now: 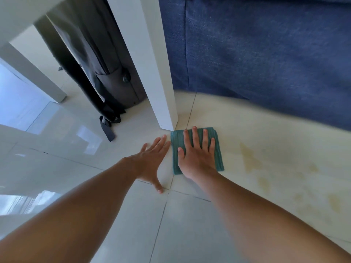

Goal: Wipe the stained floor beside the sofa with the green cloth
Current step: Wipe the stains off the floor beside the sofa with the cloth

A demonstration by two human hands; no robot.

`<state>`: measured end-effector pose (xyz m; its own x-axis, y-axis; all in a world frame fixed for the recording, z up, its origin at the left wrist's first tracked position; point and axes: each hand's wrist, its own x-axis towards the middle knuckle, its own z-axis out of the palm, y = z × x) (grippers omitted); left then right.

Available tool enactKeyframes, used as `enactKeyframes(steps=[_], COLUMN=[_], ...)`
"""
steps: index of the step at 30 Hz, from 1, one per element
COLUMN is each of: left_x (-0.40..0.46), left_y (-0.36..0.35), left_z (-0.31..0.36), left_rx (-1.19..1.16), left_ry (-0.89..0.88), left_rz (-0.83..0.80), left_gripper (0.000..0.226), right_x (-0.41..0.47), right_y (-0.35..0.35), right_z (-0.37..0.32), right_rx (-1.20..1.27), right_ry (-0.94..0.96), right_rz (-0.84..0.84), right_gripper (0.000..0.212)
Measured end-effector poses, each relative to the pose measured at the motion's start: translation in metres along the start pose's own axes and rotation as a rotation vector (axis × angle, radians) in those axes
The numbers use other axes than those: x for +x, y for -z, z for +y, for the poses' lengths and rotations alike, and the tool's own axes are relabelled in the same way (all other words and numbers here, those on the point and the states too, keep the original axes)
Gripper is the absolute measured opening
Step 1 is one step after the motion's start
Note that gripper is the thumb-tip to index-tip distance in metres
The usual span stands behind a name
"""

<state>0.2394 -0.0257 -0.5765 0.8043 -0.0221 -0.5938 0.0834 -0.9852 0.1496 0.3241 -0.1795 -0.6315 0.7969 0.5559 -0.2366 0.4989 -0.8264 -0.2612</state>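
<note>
The right hand (197,156) lies flat with fingers spread on the folded green cloth (196,149), pressing it to the tiled floor (182,224) just below the white table leg (152,63). The left hand (152,162) rests open, palm down, at the cloth's nine o'clock. Yellowish stains (250,160) sit at its three o'clock, with the blue sofa (266,54) toward one o'clock.

green ribbed cloth (197,149), blue sofa (266,54), yellowish stains (250,160)
</note>
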Motion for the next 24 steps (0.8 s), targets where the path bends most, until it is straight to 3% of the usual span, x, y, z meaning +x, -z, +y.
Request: enactKeyframes(steps=[8, 17, 24], left_x=[0.001, 0.009, 0.017], left_y=[-0.001, 0.011, 0.012], left_z=[-0.002, 0.021, 0.026], left_rx=[0.009, 0.032, 0.039], left_ry=[-0.010, -0.048, -0.068], left_rz=[0.000, 0.011, -0.022], left_gripper=[0.162, 0.154, 0.147], right_x=[0.003, -0.003, -0.074], right_y=[-0.002, 0.008, -0.008], right_z=[0.004, 0.040, 0.063], right_rx=[-0.014, 0.000, 0.024], right_ry=[0.110, 0.063, -0.007], right_rz=[-0.010, -0.011, 0.101], right_gripper=[0.066, 0.071, 0.069])
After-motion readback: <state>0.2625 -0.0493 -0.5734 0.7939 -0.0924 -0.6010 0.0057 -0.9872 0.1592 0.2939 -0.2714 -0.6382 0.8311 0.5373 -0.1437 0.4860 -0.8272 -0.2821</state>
